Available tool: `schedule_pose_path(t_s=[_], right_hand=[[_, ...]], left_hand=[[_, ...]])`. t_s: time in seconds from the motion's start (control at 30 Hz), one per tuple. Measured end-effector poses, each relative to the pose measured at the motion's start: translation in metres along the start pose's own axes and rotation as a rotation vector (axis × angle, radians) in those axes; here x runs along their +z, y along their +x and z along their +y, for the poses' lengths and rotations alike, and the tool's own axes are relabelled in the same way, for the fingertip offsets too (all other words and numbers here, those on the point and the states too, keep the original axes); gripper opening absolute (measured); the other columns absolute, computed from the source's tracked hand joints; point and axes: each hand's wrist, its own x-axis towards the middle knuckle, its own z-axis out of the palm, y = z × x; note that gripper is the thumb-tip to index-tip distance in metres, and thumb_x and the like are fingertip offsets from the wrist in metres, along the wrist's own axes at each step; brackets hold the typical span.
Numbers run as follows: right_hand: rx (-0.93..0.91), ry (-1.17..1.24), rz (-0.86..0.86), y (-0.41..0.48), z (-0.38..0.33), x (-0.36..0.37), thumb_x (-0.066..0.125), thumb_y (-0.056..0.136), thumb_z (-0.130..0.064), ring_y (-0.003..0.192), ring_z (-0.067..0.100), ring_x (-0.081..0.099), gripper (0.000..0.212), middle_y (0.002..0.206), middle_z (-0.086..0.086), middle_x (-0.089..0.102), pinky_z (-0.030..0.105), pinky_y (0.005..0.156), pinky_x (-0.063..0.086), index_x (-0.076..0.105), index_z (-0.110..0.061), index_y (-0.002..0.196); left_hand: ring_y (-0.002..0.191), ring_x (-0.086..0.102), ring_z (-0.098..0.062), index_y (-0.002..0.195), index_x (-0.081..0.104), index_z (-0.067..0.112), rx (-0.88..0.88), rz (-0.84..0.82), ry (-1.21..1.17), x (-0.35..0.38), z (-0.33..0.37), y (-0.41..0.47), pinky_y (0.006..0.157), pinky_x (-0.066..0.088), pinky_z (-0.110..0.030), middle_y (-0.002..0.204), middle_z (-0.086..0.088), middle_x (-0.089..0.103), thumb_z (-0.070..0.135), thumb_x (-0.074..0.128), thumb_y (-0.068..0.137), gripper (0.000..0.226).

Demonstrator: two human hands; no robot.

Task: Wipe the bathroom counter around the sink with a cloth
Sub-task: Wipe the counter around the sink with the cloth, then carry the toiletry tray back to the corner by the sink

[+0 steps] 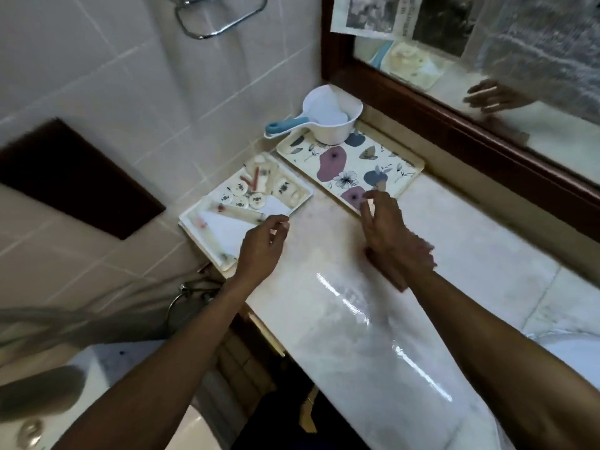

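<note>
The pale marble counter [328, 306] runs from the middle to the lower right, with glare on its wet-looking surface. My left hand [259, 248] hovers at the near corner of a white tray of toiletries [201, 235], fingers curled and apart, holding nothing. My right hand [389, 235] is blurred and reaches to the near edge of a floral tray [328, 164], its fingertips at the rim. I see no cloth in either hand or on the counter. A white curved rim, perhaps the sink [571, 345], shows at the right edge.
A white scoop with a blue handle [328, 118] stands on the floral tray's far end. A wood-framed mirror [454, 102] lines the back. Tiled wall and a chrome towel ring [220, 24] are on the left, with a toilet tank [97, 368] below.
</note>
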Motion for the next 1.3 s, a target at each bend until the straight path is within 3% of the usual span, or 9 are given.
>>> schedule_pose_path(t_s=[0.1,0.23,0.43,0.57,0.67,0.8,0.97,1.17,1.3], right_hand=[[-0.037,-0.003,-0.130,0.012,-0.031,0.035,0.038,0.094,-0.042,0.108,0.033,0.058,0.045,0.111,0.011,0.066,0.044,0.094,0.046,0.062,-0.010,0.115],[-0.071,-0.061,-0.250,0.014,-0.056,0.073,0.052,0.099,-0.029,0.112,0.035,0.058,0.035,0.121,0.018,0.063,0.041,0.095,0.044,0.058,-0.005,0.123],[-0.056,-0.129,-0.336,0.011,-0.068,0.104,0.054,0.097,-0.024,0.113,0.035,0.057,0.031,0.122,0.018,0.061,0.039,0.092,0.044,0.058,-0.007,0.124],[-0.007,-0.152,-0.309,0.011,-0.072,0.112,0.054,0.098,-0.024,0.115,0.037,0.056,0.035,0.124,0.020,0.060,0.041,0.094,0.043,0.056,-0.005,0.127],[-0.007,-0.196,-0.233,0.009,-0.073,0.118,0.057,0.097,-0.022,0.117,0.044,0.053,0.041,0.128,0.024,0.057,0.048,0.097,0.043,0.052,0.000,0.131],[0.027,-0.246,-0.197,0.009,-0.084,0.127,0.056,0.098,-0.026,0.125,0.045,0.046,0.051,0.136,0.026,0.050,0.052,0.098,0.041,0.044,0.003,0.138],[0.172,-0.193,-0.312,0.011,-0.093,0.140,0.056,0.097,-0.040,0.137,0.042,0.038,0.074,0.151,0.024,0.037,0.048,0.107,0.035,0.025,-0.001,0.151],[0.380,-0.053,-0.279,-0.009,-0.092,0.129,0.071,0.085,-0.049,0.139,0.038,0.038,0.093,0.149,0.026,0.040,0.042,0.109,0.034,0.025,-0.004,0.152],[0.401,-0.099,-0.200,-0.033,-0.073,0.099,0.078,0.076,-0.051,0.133,0.039,0.042,0.098,0.143,0.026,0.044,0.043,0.108,0.036,0.032,-0.005,0.149]], left_hand=[[0.096,0.068,-0.021,0.124,0.063,0.024,-0.104,0.204,0.076,-0.044,-0.041,-0.001,0.088,0.055,-0.042,0.107,0.004,0.071,0.035,0.053,0.101,0.028],[0.131,0.048,-0.039,0.146,0.045,0.010,-0.359,0.309,0.298,-0.079,-0.091,0.003,0.107,0.041,-0.046,0.145,-0.018,0.049,0.037,0.063,0.096,0.060],[0.130,0.050,-0.041,0.158,0.024,0.015,-0.619,0.222,-0.050,-0.082,-0.120,0.011,0.104,0.044,-0.042,0.143,-0.021,0.049,0.032,0.079,0.083,0.094],[0.115,0.064,-0.032,0.133,0.053,0.014,-0.569,0.195,-0.082,-0.084,-0.126,0.014,0.091,0.050,-0.033,0.127,-0.011,0.068,0.018,0.081,0.081,0.059],[0.109,0.067,-0.029,0.126,0.059,0.013,-0.571,0.149,-0.121,-0.091,-0.129,0.018,0.085,0.051,-0.029,0.121,-0.008,0.071,0.012,0.081,0.079,0.052],[0.112,0.065,-0.031,0.138,0.051,0.018,-0.552,0.081,-0.065,-0.106,-0.134,0.014,0.090,0.051,-0.033,0.125,-0.009,0.069,0.009,0.079,0.078,0.067],[0.122,0.061,-0.030,0.162,0.011,0.031,-0.512,0.001,-0.031,-0.124,-0.148,0.007,0.103,0.050,-0.038,0.135,-0.007,0.064,0.004,0.076,0.081,0.107],[0.115,0.063,-0.032,0.157,0.030,0.034,-0.479,-0.038,-0.050,-0.131,-0.141,0.006,0.094,0.052,-0.035,0.126,-0.015,0.067,-0.001,0.072,0.081,0.093],[0.105,0.062,-0.020,0.157,0.030,0.034,-0.403,-0.122,-0.097,-0.115,-0.123,0.004,0.082,0.049,-0.025,0.113,0.000,0.066,-0.004,0.068,0.083,0.092]])
